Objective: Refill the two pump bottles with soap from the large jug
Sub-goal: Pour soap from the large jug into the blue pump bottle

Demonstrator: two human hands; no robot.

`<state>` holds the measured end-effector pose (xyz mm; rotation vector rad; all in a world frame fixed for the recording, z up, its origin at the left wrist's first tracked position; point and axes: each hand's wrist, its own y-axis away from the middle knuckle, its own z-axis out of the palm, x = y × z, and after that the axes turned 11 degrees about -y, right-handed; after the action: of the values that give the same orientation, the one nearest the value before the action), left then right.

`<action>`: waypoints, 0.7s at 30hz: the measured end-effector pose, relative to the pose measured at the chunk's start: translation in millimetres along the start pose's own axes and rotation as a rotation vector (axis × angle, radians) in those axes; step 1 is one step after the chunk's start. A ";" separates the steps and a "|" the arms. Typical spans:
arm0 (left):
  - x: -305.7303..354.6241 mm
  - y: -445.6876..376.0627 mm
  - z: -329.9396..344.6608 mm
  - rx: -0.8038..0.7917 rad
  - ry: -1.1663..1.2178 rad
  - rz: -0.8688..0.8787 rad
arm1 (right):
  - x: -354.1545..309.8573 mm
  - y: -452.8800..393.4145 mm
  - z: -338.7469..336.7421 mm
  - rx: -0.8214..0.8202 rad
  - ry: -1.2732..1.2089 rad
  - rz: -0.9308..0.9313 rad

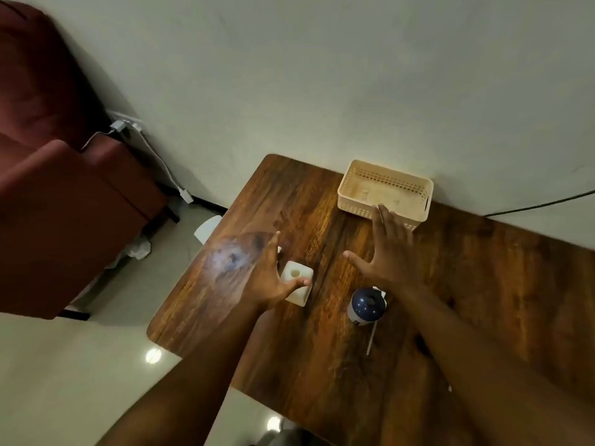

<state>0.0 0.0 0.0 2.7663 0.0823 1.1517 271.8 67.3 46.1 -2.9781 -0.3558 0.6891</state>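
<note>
A cream, square bottle (297, 286) stands on the wooden table (483, 284) with its neck open and no pump on it. My left hand (269, 278) is spread just left of it, thumb resting against its top edge. A white bottle with a dark blue cap (367, 305) stands to the right, a thin white tube (372, 339) lying beside it. My right hand (384, 252) hovers above and behind that bottle, fingers spread, holding nothing. No large jug is in view.
A beige perforated plastic basket (384, 193) sits at the table's far edge against the wall, just beyond my right fingertips. A dark red armchair (58, 188) stands to the left, with cables (154, 156) and crumpled paper (138, 251) on the floor.
</note>
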 end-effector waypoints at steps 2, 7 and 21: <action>-5.5 2.7 7.7 -0.029 0.052 -0.040 | 3.2 1.9 0.9 -0.009 0.000 0.024; -20.1 11.4 38.0 -0.005 0.052 -0.079 | 15.8 11.1 9.9 -0.049 -0.010 0.054; -7.8 8.9 59.7 0.132 0.108 -0.100 | 28.7 48.6 13.7 -0.062 -0.288 0.152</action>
<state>36.8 -16.3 -45.6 2.7726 0.3160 1.3126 301.0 27.0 16.0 -2.9873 -0.1678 1.1488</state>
